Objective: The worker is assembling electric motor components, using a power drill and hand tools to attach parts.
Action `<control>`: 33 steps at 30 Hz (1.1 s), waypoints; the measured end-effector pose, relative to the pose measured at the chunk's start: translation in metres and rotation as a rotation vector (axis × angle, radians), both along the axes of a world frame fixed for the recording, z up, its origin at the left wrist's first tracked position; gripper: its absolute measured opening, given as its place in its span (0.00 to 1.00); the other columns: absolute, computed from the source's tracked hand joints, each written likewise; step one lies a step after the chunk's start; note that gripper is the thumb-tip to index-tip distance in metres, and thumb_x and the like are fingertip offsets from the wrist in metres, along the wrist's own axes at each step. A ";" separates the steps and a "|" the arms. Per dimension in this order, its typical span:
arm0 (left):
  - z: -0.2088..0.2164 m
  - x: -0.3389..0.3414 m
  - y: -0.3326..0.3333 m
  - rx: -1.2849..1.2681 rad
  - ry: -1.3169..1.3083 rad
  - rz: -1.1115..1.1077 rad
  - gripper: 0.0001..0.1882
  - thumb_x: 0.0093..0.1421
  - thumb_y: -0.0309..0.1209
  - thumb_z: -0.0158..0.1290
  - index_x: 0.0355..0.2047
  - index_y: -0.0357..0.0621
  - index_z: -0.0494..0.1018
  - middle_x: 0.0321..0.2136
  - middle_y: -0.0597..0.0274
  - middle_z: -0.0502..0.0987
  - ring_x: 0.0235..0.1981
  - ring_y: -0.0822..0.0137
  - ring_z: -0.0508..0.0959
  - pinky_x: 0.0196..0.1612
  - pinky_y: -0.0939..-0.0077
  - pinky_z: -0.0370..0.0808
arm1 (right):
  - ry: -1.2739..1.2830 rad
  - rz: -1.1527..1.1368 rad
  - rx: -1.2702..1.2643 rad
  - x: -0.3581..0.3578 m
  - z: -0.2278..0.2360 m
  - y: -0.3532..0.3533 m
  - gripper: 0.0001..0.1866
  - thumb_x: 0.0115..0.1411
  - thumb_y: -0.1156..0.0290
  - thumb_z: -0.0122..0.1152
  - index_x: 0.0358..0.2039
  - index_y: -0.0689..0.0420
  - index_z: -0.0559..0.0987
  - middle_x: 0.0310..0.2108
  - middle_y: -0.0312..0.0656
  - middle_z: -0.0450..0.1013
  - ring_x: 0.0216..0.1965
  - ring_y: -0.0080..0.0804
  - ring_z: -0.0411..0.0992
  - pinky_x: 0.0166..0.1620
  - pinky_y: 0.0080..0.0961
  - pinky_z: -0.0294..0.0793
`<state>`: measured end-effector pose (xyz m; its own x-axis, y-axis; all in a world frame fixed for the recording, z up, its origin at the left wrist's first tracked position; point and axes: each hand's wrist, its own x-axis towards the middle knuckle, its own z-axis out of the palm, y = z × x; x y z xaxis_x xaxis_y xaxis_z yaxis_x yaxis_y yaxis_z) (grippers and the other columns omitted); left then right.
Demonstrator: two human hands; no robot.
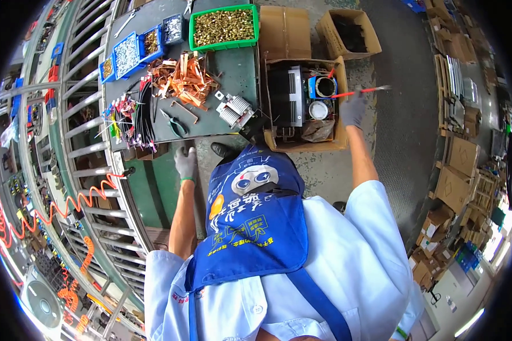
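My right hand (355, 109), in a grey glove, is closed around a long thin red stick-like tool (370, 90) with a greyish tip, at the right side of an open cardboard box (338, 133). The tool's exact kind is too small to make out. In that box are a blue-edged can (326, 87), a white round container (318, 110), a dark panel with a silver edge (294, 96) and a crumpled clear bag (317, 132). My gloved left hand (185, 163) hangs just off the table's near edge, fingers apart and empty. Dark-handled pliers (177, 124) lie closest to it.
On the dark table (210, 131) are a ribbed silver part (235, 111), copper strips (186, 79), bundled cables (145, 113), a green tray (196, 42) of brass pieces and small blue bins (126, 55). Another open carton (370, 42) stands beyond the box. A rack (91, 146) runs along the left.
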<state>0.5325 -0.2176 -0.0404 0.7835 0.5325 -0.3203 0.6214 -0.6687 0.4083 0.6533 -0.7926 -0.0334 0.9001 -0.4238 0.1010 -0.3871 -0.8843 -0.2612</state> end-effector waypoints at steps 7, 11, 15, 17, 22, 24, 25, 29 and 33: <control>-0.023 -0.036 -0.033 -0.298 -0.082 0.155 0.27 0.58 0.44 0.55 0.52 0.38 0.71 0.50 0.42 0.73 0.51 0.51 0.75 0.55 0.62 0.70 | -0.427 -0.010 0.333 -0.021 0.076 0.000 0.18 0.59 0.67 0.62 0.48 0.62 0.76 0.39 0.50 0.77 0.41 0.41 0.76 0.44 0.32 0.74; -0.001 -0.030 -0.059 -0.276 -0.050 0.069 0.27 0.58 0.43 0.55 0.53 0.37 0.71 0.50 0.44 0.74 0.50 0.52 0.76 0.55 0.63 0.71 | -0.335 -0.041 0.531 -0.025 0.079 0.028 0.11 0.63 0.72 0.56 0.43 0.62 0.79 0.40 0.42 0.78 0.43 0.29 0.75 0.47 0.28 0.73; 0.008 -0.034 -0.064 -0.271 -0.038 0.045 0.27 0.58 0.42 0.55 0.52 0.37 0.71 0.50 0.43 0.74 0.50 0.52 0.77 0.54 0.63 0.71 | -0.204 0.040 0.604 -0.016 0.007 0.025 0.11 0.61 0.69 0.58 0.42 0.59 0.81 0.38 0.44 0.80 0.40 0.34 0.78 0.45 0.28 0.75; 0.006 -0.040 -0.061 -0.271 -0.047 0.049 0.27 0.58 0.42 0.55 0.53 0.37 0.71 0.50 0.43 0.74 0.50 0.51 0.77 0.54 0.63 0.71 | -0.217 0.095 0.537 -0.008 -0.026 0.026 0.11 0.60 0.68 0.58 0.41 0.58 0.82 0.37 0.44 0.80 0.39 0.36 0.79 0.44 0.29 0.76; 0.037 -0.042 -0.073 -0.215 0.012 0.049 0.25 0.61 0.38 0.54 0.54 0.35 0.70 0.50 0.45 0.75 0.52 0.56 0.75 0.56 0.68 0.69 | -0.381 0.013 0.518 -0.007 -0.053 0.036 0.12 0.59 0.69 0.58 0.42 0.57 0.82 0.40 0.46 0.80 0.42 0.40 0.79 0.44 0.30 0.77; 0.030 -0.046 -0.068 -0.263 -0.005 0.070 0.25 0.61 0.37 0.54 0.54 0.35 0.69 0.50 0.45 0.75 0.53 0.55 0.75 0.56 0.68 0.69 | -0.466 -0.056 0.589 -0.009 -0.056 0.040 0.13 0.59 0.72 0.58 0.45 0.57 0.81 0.42 0.47 0.79 0.43 0.38 0.79 0.46 0.29 0.76; 0.027 -0.048 -0.067 -0.263 -0.004 0.071 0.25 0.61 0.37 0.54 0.54 0.35 0.69 0.50 0.45 0.75 0.53 0.55 0.75 0.56 0.68 0.69 | -0.466 -0.055 0.590 -0.013 -0.057 0.041 0.13 0.59 0.72 0.58 0.45 0.57 0.81 0.42 0.47 0.79 0.43 0.38 0.79 0.46 0.29 0.76; 0.013 -0.052 -0.064 -0.253 -0.021 0.052 0.27 0.58 0.42 0.55 0.53 0.37 0.71 0.50 0.43 0.74 0.49 0.51 0.76 0.54 0.63 0.72 | -0.538 -0.085 0.693 -0.036 -0.039 0.061 0.14 0.62 0.70 0.56 0.48 0.58 0.79 0.44 0.47 0.79 0.44 0.35 0.78 0.47 0.28 0.75; 0.018 -0.044 -0.073 -0.207 0.033 0.013 0.27 0.59 0.40 0.55 0.54 0.35 0.70 0.50 0.43 0.75 0.52 0.53 0.76 0.56 0.65 0.70 | -0.534 -0.041 0.739 -0.067 -0.020 0.068 0.17 0.66 0.66 0.53 0.49 0.63 0.78 0.45 0.45 0.78 0.44 0.33 0.76 0.48 0.28 0.73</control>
<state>0.4883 -0.2907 -0.0226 0.7642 0.4627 -0.4495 0.6448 -0.5644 0.5154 0.5865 -0.7250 -0.0534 0.7945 -0.5769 0.1896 -0.0795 -0.4084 -0.9093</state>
